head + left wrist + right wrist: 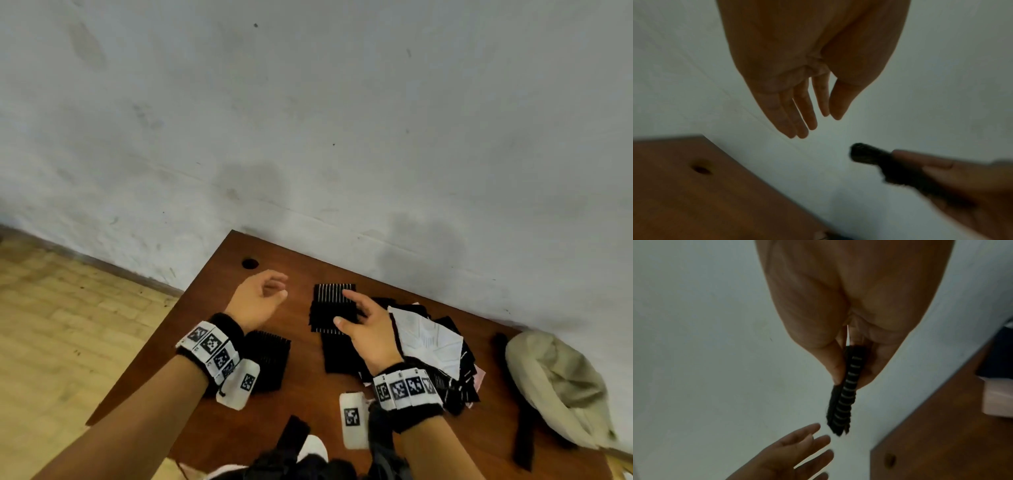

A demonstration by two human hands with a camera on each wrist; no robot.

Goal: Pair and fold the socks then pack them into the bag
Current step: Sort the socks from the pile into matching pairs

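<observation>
My right hand (342,306) holds a black sock with thin white stripes (334,301) above the brown table (308,404). In the right wrist view the striped sock (842,404) is pinched edge-on between thumb and fingers. My left hand (282,286) hovers just left of it, empty, with relaxed fingers (803,113) close to the sock's end (867,155). A folded black sock bundle (270,359) lies under my left wrist. A heap of black and white socks (428,339) lies under my right wrist. The beige bag (555,387) slumps at the table's right end.
A round cable hole (250,263) sits near the table's far left corner. A black strap (524,438) lies in front of the bag. The grey wall runs along the far edge. Tiled floor (68,325) lies beyond the left edge.
</observation>
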